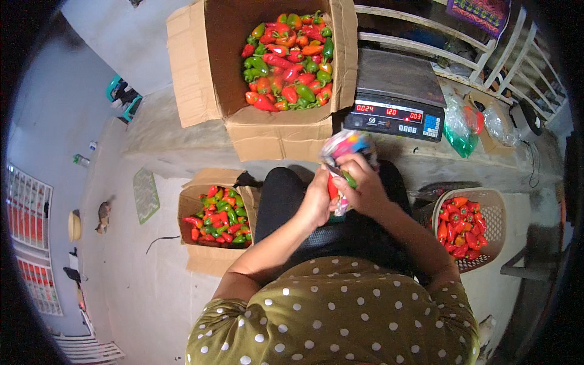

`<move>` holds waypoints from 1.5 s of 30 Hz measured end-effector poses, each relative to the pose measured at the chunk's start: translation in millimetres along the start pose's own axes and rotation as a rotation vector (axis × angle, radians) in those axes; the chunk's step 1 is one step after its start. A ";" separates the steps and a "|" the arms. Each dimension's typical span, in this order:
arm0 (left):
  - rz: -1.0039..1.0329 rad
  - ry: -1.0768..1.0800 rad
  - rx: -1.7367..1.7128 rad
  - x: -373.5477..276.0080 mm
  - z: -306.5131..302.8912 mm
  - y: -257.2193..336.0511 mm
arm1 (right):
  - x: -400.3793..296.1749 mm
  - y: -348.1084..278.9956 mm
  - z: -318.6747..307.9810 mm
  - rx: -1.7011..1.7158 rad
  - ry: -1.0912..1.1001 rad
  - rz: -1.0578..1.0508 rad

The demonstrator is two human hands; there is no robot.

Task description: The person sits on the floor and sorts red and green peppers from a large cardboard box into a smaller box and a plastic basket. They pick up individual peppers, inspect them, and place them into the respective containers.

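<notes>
My left hand (317, 196) is closed around a red pepper (332, 186), held over my lap. Against it, my right hand (360, 185) grips a multicoloured cloth (349, 143), blurred at its top, and a green pepper (349, 179) shows by its fingers. Which hand bears most of the cloth is hard to tell. Beyond my hands stands a large open cardboard box (280, 137) of red and green peppers. A smaller cardboard box (212, 258) of mixed peppers is on the floor at left. At right, a plastic basket (496, 219) holds red peppers.
A digital scale (394, 116) with a lit display sits on the concrete ledge (182, 137), right of the large box. Plastic bags (461, 132) lie beyond it, near a white railing (424, 20). A green-edged mat (146, 196) and a cat (104, 216) are on the left.
</notes>
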State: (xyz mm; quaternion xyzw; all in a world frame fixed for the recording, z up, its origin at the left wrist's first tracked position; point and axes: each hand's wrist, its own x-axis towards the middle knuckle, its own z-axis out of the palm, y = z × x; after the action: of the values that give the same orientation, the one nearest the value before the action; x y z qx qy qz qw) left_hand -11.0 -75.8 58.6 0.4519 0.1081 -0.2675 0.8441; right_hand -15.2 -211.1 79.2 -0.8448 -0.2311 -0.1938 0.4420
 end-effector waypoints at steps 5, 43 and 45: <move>-0.118 -0.329 -0.082 -28.5 -21.8 17.8 | -7.3 40.7 -3.8 -0.142 0.169 0.409; 0.444 -0.382 0.032 54.6 -54.5 166.2 | -65.9 70.6 -49.2 -0.360 -0.191 0.494; 0.259 -0.539 -0.247 31.0 -64.4 140.1 | -60.5 63.9 -43.7 -0.379 -0.077 0.344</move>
State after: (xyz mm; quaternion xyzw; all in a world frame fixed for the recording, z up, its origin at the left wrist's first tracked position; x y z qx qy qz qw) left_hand 95.6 29.0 107.6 0.2692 -0.1459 -0.2529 0.9178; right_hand -34.1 -293.0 28.4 -0.9462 -0.0602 -0.1233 0.2932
